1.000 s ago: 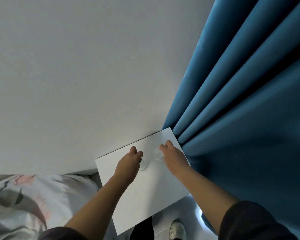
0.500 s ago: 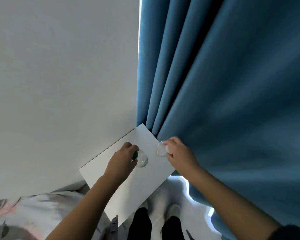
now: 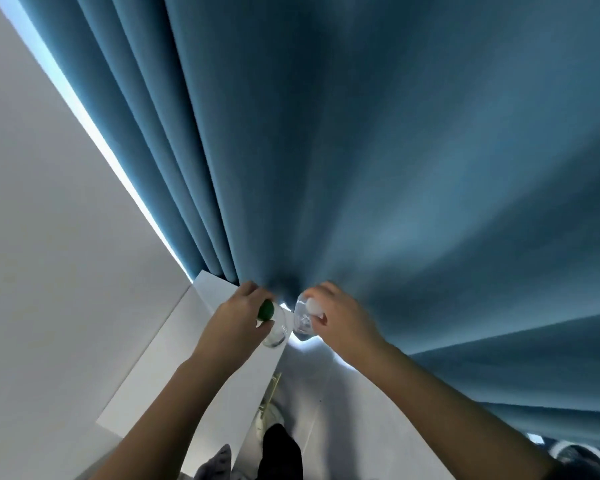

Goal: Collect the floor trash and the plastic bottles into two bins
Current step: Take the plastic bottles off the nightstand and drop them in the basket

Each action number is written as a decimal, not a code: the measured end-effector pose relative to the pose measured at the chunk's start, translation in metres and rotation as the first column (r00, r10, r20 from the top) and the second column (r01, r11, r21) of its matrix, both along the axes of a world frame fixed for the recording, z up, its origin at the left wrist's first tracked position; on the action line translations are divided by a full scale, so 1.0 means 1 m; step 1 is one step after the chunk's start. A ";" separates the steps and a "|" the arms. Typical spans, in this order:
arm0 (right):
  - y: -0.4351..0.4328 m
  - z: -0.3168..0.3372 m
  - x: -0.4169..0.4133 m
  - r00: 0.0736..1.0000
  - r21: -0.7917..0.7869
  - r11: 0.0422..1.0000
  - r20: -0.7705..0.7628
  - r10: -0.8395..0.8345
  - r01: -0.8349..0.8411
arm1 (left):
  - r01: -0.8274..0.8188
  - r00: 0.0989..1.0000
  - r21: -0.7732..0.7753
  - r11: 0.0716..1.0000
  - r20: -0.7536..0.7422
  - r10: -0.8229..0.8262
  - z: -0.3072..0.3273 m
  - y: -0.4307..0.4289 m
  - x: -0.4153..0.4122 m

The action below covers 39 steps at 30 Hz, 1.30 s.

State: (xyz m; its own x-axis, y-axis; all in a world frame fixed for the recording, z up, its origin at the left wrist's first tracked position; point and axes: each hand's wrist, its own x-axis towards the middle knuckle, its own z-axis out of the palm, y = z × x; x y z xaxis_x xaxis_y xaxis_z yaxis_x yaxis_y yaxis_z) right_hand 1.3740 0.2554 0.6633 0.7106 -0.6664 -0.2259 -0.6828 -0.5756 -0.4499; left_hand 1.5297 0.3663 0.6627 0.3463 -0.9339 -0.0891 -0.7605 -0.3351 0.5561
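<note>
Clear green-capped bottle (image 3: pixel 277 331) beside clear, seemingly white-capped bottle (image 3: pixel 303 318).

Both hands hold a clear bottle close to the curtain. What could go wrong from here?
The left hand and right hand grip the green-capped bottle and white-capped bottle near their caps, so either could slip. The bottles nearly touch and may knock together. The curtain hangs right behind the fingers and might snag.

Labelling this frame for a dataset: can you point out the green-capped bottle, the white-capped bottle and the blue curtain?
green-capped bottle (image 3: pixel 277 331): head view, on its clear body below the cap.
white-capped bottle (image 3: pixel 303 320): head view, on its clear shoulder beside the cap.
blue curtain (image 3: pixel 395 168): head view, on a broad fold.
</note>
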 end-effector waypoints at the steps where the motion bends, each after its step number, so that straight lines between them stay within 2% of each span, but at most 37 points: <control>1: 0.001 0.001 -0.010 1.000 0.000 1.000 0.008 -0.015 0.015 | 0.028 1.000 -0.001 1.000 0.001 -0.028 0.001 -0.003 -0.008; 12: 0.020 0.015 -0.181 0.972 -0.069 0.970 -0.004 -0.233 0.232 | 0.240 0.970 -0.064 0.969 -0.008 -0.241 0.013 -0.023 -0.153; 22: 0.070 0.018 -0.375 0.882 -0.107 0.877 -0.005 -0.471 0.468 | 0.421 0.903 -0.105 0.901 -0.042 -0.427 0.020 -0.020 -0.331; 32: 0.079 0.014 -0.508 0.709 -0.067 0.705 0.061 -0.703 0.706 | 0.665 0.743 -0.061 0.744 -0.038 -0.668 0.025 -0.058 -0.463; 39: 0.055 0.006 -0.591 0.581 -0.079 0.580 -0.003 -0.814 0.811 | 0.799 0.596 -0.035 0.601 -0.097 -0.797 0.009 -0.123 -0.556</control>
State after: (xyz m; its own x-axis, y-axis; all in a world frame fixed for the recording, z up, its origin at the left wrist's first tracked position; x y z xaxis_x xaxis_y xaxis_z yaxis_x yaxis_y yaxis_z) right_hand 0.7834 0.3109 0.6691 -0.1425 -0.9743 -0.1748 -0.8935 0.2025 -0.4007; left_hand 0.9738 0.2436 0.6713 -0.5470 -0.8323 -0.0894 -0.6728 0.3736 0.6386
